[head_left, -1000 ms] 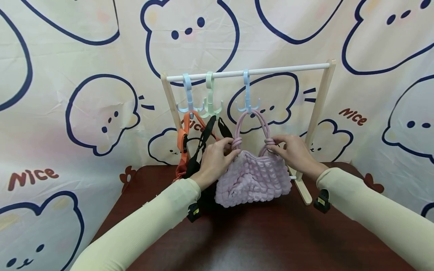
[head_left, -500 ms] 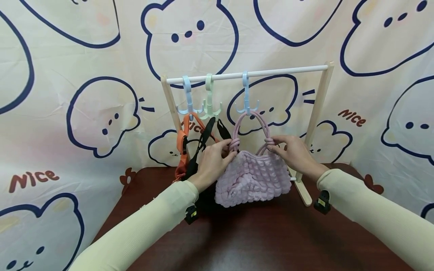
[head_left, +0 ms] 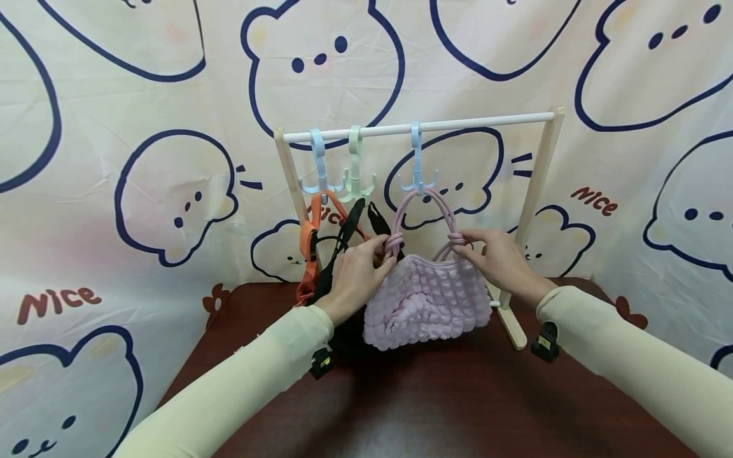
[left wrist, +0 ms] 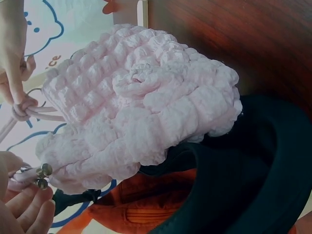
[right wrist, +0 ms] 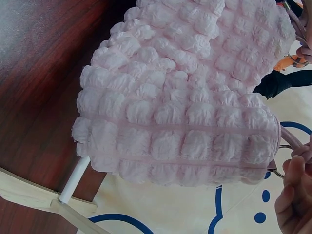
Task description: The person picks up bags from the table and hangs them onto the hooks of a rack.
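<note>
A puffy pink handbag (head_left: 429,302) hangs by its looped cord handles (head_left: 443,207) from a blue hook (head_left: 417,165) on the rack. My left hand (head_left: 356,270) pinches the knot at the left foot of the handles. On the other side my right hand (head_left: 499,257) pinches the right knot between thumb and fingers. Both wrist views are filled by the quilted bag body (left wrist: 141,92), with the left hand (left wrist: 24,200) at the cord by small metal studs and the right hand (right wrist: 295,190) at the cord's other end.
A white rail (head_left: 475,121) on wooden posts (head_left: 538,172) carries the hooks. Left of the handbag, an orange bag (head_left: 309,254) hangs from another blue hook (head_left: 319,162), and a black bag (head_left: 350,229) from a green hook (head_left: 356,165). The dark red table (head_left: 446,401) lies below; printed cloth (head_left: 172,102) stands behind.
My left hand has shifted slightly to the left with the knot it pinches, spreading the handles a little. The right hand stays at its knot, and the handbag hangs in nearly the same place.
</note>
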`<state>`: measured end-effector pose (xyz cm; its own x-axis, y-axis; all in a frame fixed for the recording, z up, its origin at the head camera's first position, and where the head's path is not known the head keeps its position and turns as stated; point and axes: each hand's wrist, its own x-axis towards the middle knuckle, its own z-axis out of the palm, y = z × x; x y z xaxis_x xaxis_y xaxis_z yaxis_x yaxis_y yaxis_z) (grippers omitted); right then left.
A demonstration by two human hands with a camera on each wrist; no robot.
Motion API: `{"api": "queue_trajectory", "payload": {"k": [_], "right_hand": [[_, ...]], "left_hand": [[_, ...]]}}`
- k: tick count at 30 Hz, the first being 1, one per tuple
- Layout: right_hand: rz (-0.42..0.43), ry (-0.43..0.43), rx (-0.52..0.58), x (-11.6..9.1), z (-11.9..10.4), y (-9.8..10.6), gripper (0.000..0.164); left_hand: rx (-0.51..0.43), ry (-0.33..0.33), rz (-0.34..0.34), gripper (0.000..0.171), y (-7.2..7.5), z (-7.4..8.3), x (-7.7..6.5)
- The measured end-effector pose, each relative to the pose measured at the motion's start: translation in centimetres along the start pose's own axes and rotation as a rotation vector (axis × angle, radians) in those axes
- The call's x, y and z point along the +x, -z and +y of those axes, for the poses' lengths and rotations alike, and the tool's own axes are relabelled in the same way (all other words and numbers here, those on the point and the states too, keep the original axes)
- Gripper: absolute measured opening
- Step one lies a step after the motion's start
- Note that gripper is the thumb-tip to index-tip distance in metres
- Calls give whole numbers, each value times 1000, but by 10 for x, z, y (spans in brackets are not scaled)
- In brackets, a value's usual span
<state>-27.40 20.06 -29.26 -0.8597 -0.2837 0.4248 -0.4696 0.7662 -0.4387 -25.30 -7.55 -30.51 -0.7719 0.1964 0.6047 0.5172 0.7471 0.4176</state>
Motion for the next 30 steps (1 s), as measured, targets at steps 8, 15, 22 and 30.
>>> {"api": "queue_trajectory", "payload": {"k": [8,15,22,30], "right_hand": [[-6,0,7,2,1,2,39],[-12,-24,11,-2,1,2,41],[-14,-33,15,-2,1,2,42],[-8,-33,7,-2,3,1,42]], "left_hand": [[14,4,9,26,0,-2,0],[12,31,-9,24,2,-1,-2],[-14,60,-16,25,3,-1,-3],[-29,72,-21,30,4,-2,-4]]}}
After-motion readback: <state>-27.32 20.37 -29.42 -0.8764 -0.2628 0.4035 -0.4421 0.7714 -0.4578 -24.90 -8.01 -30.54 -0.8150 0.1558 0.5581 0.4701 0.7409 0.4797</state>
